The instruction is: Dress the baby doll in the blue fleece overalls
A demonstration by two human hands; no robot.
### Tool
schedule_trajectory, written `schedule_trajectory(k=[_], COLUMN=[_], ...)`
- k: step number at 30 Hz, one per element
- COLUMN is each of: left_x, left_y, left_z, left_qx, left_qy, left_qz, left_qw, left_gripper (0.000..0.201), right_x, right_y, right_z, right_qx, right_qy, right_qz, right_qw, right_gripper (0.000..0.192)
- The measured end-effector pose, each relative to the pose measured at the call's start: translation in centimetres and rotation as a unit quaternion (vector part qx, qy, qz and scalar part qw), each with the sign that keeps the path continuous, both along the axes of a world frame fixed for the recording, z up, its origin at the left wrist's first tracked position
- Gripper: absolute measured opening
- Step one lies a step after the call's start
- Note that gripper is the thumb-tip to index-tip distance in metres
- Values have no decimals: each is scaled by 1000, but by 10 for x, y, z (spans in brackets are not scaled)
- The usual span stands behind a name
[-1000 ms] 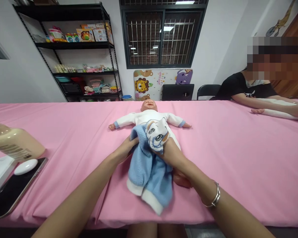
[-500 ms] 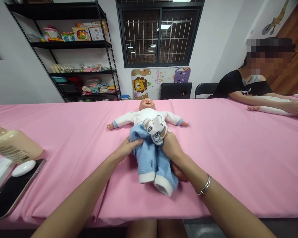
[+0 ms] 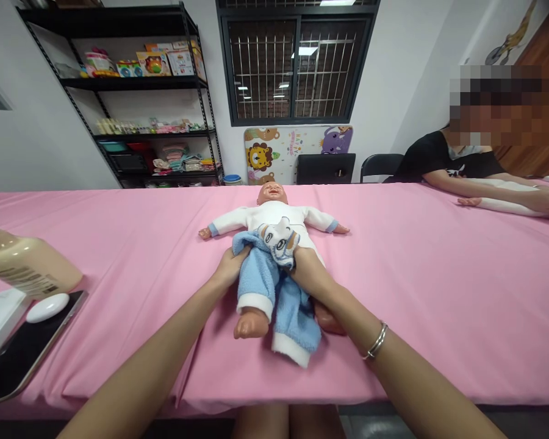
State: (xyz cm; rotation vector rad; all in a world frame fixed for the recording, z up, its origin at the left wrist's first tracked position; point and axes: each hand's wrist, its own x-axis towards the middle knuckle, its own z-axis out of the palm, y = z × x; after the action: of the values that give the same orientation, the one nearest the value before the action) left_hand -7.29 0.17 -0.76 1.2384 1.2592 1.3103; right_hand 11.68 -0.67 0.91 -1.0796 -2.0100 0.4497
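Head view shows left hand (image 3: 231, 266) and right hand (image 3: 310, 271) clenching blue trousers (image 3: 257, 279) by the waist, around left-side leg of the doll (image 3: 274, 213), near on the table (image 3: 421, 292); probably light and soft, they handle best there.

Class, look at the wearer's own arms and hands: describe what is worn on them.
No sleeve or glove shows on either arm. The left hand has nothing visible at its wrist. Above the right hand, a shiny silver-coloured bangle circles the forearm. Some fingers are hidden, so rings can't be ruled out.
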Motion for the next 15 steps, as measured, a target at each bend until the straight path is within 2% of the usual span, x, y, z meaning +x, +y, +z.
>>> schedule_trajectory(k=[3, 5, 9, 12, 15], left_x=[-3, -3, 1, -1, -9], left_y=[1, 0, -2, 0, 2], left_z=[-1, 1, 5, 4, 4], left_qx=[-12, -22, -11, 39, 66], left_qy=[0, 9, 58, 120, 224], left_qz=[13, 6, 1, 13, 77], left_qw=[1000, 1000, 998, 992, 969], left_gripper=[52, 51, 46, 41, 35], right_x=[-3, -4, 0, 3, 5], right_y=[-4, -7, -9, -8, -6], right_z=[4, 7, 11, 13, 13], right_qx=[-23, -31, 5, 28, 9], right_qy=[-4, -40, -158, -166, -163], right_qz=[38, 38, -70, -136, -152], right_qw=[999, 998, 985, 976, 975], right_gripper=[42, 49, 45, 46, 48])
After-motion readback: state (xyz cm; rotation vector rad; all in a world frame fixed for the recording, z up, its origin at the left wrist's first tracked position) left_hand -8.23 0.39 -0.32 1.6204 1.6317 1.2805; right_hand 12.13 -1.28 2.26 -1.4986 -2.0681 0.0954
